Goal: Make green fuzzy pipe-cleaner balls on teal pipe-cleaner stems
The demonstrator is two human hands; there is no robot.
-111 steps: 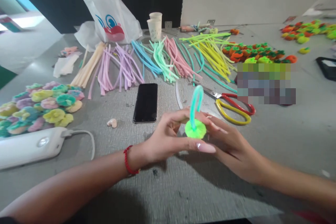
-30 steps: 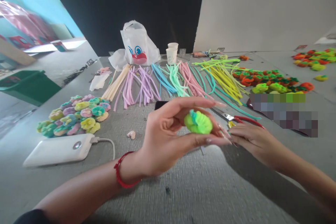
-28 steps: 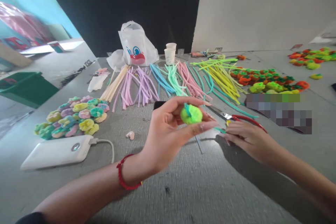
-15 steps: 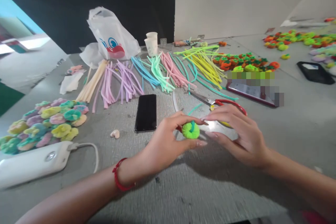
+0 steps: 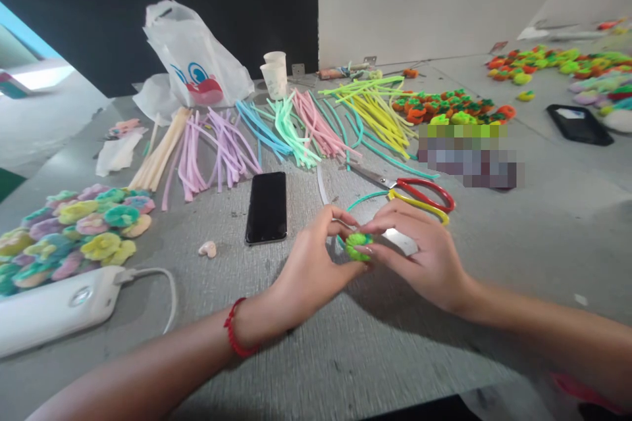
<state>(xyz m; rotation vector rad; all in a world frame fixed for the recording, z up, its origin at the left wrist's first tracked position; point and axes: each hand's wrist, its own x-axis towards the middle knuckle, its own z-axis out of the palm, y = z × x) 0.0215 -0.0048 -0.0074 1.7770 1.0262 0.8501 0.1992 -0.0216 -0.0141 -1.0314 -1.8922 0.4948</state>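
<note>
Between the thumb and fingers of my left hand (image 5: 309,266) is a small lime-green pipe-cleaner pumpkin (image 5: 356,247) with a bit of teal on top. The fingertips of my right hand (image 5: 424,253) close on its right side, near the teal part, covering some of it. A teal pipe cleaner (image 5: 368,197) curves behind the fingers; whether it joins the pumpkin I cannot tell. Just beyond my right hand lie scissors (image 5: 427,192) with one red and one yellow handle.
A black phone (image 5: 266,207) lies left of my hands, with a white power bank (image 5: 59,306) and a pile of fuzzy flowers (image 5: 79,230) further left. Pipe-cleaner bundles (image 5: 232,148) line the back before a plastic bag (image 5: 195,59) and paper cups (image 5: 275,75). Small pumpkins (image 5: 444,105) sit at back right.
My right hand has moved left and its fingers have closed on the pumpkin, which has tilted in my left hand. The whole view has shifted slightly.
</note>
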